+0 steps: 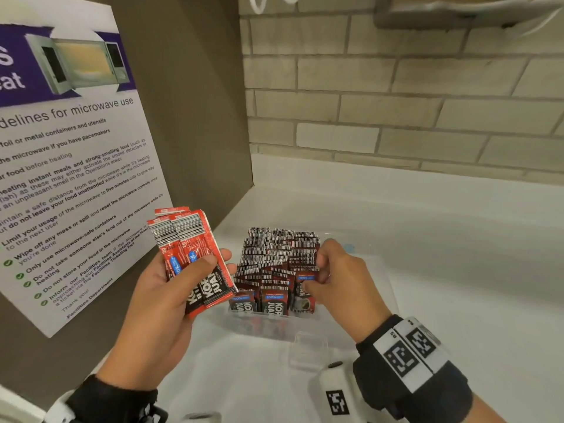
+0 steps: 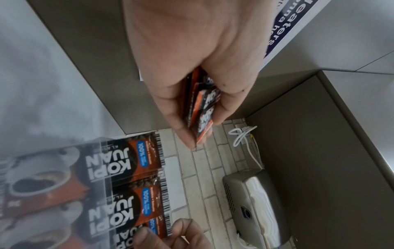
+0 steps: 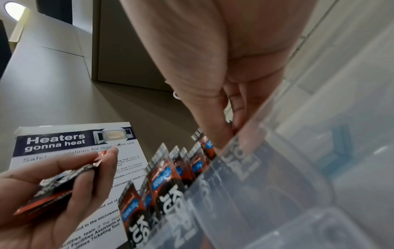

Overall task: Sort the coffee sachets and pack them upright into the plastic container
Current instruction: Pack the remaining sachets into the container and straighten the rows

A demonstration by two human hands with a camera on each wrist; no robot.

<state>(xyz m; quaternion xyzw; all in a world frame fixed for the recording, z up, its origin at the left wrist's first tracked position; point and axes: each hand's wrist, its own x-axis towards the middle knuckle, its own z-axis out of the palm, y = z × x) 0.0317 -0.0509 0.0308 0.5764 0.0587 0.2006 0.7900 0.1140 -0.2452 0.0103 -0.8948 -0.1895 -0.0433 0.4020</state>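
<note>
White counter, brick wall behind. Plastic container mostly packed with upright sachets. Left hand grips remaining stack; right hand pinches a packed one.

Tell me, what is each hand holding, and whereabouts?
The left hand grips a small stack of sachets around its lower half. The right hand pinches the top edge of packed sachets in the container.
</note>
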